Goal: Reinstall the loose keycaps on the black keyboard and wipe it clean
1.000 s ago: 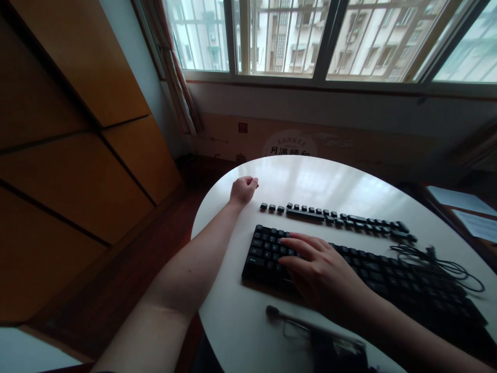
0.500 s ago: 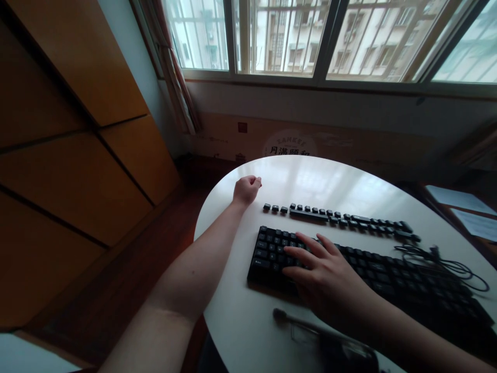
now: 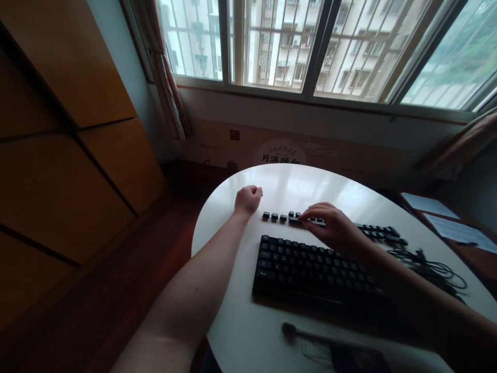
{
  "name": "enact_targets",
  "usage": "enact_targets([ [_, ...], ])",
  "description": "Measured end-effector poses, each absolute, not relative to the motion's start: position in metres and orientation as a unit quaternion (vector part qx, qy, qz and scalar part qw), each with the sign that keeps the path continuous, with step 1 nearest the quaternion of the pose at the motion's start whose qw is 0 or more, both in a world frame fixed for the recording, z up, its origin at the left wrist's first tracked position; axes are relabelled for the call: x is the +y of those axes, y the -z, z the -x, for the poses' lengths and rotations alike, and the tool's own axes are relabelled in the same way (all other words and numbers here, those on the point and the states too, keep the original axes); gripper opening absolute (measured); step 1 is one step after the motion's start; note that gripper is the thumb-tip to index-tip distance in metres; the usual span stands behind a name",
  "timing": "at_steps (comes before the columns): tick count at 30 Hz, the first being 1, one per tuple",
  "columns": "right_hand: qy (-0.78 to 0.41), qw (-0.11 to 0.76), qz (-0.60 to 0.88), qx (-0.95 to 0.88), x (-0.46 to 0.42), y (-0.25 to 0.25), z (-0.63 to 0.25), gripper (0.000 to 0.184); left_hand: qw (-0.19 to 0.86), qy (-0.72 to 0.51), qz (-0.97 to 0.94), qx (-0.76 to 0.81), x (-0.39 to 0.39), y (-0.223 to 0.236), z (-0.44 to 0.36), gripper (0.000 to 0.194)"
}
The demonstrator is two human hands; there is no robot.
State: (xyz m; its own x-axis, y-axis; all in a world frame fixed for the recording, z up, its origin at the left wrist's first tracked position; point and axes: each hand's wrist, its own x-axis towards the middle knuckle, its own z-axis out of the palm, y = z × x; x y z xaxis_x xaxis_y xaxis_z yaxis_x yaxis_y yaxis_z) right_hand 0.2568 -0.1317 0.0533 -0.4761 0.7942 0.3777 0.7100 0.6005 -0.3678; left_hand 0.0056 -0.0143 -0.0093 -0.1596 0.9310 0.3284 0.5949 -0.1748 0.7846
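Observation:
My right hand (image 3: 328,220) reaches over the loose black keycaps (image 3: 274,216), its thumb and fingers pinched at a keycap by the left end of the long bar-shaped keycap (image 3: 297,221). The fingers and wrist cover part of the row. Nearer to me lies a black keyboard (image 3: 310,264); my right forearm passes over its right side. My left hand (image 3: 248,199) rests as a closed fist on the table, just left of the row. Whatever it may hold is hidden inside the fist.
On the round white table (image 3: 229,290), a dark brush (image 3: 289,330) lies near the front edge beside a blurred dark object (image 3: 357,357). A coiled black cable (image 3: 430,267) is at the right. Papers (image 3: 462,231) lie on a brown surface beyond.
My right hand has left the keyboard and moved up and away to the loose keycaps, its spread fingers now drawn together. My left fist stays in place. The view has shifted slightly.

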Motion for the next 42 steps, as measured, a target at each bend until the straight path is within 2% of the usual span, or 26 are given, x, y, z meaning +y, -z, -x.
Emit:
enact_targets([
  [4, -0.097, 0.197, 0.553, -0.804, -0.074, -0.055, -0.259, 0.017, 0.186, -0.443, -0.605, 0.635, -0.013, 0.01, -0.005, 0.032],
  [12, -0.212, 0.138, 0.539, -0.803, -0.039, -0.043, -0.245, 0.014, 0.19, -0.435, -0.6, 0.644, -0.017, 0.008, -0.008, 0.031],
  [24, -0.244, 0.124, 0.55, -0.789, -0.028, -0.024, -0.244, 0.01, 0.179, -0.422, -0.591, 0.663, -0.016, 0.007, -0.009, 0.031],
  [28, -0.236, 0.143, 0.547, -0.79, -0.028, -0.022, -0.238, 0.011, 0.181, -0.426, -0.592, 0.66, -0.016, 0.008, -0.009, 0.032],
  [33, -0.189, 0.22, 0.539, -0.791, -0.041, -0.042, -0.234, 0.01, 0.188, -0.432, -0.595, 0.651, -0.014, 0.01, -0.007, 0.033],
  [38, -0.145, 0.29, 0.484, -0.812, -0.097, -0.07, -0.256, 0.01, 0.19, -0.437, -0.594, 0.648, -0.011, 0.011, -0.007, 0.032],
  [42, -0.138, 0.315, 0.443, -0.828, -0.159, -0.065, -0.285, 0.011, 0.19, -0.44, -0.597, 0.643, -0.01, 0.011, -0.007, 0.032],
])
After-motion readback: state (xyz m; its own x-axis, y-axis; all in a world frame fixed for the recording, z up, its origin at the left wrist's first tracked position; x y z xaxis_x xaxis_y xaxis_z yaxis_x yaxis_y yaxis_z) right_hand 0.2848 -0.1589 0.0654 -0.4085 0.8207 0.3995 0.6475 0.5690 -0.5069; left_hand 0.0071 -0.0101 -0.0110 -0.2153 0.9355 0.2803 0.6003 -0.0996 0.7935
